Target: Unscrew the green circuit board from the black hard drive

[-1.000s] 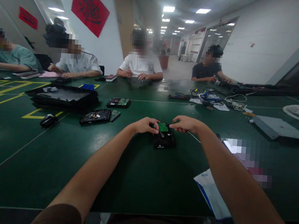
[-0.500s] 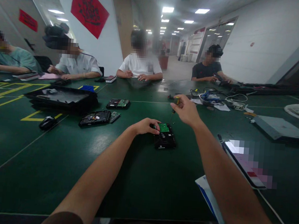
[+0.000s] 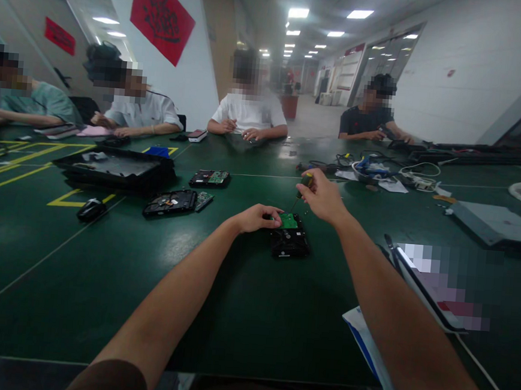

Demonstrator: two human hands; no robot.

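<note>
A black hard drive [image 3: 291, 244] lies on the dark green tabletop in front of me, a green circuit board [image 3: 289, 221] on its far half. My left hand [image 3: 258, 219] grips the drive's left side, with thumb and fingers at the board's edge. In my right hand [image 3: 323, 195] is a screwdriver with a yellow-and-dark handle [image 3: 305, 180], pinched between thumb and fingers. Its thin shaft points down at the far edge of the board; whether the tip touches a screw is too small to tell. Tiny specks lie just right of the shaft.
To the left are two other drives [image 3: 169, 203] [image 3: 210, 178], a loose circuit board [image 3: 204, 201], a black tray [image 3: 118, 175] and a mouse [image 3: 91, 210]. A tablet [image 3: 433, 293], a grey metal case [image 3: 495, 224] and a bowl of cables [image 3: 373, 169] are at right. Several people sit opposite.
The screwdriver now leans more, its handle tilted toward my right hand and its shaft at the board's far edge. My left hand keeps its hold on the drive. The view has shifted slightly.
</note>
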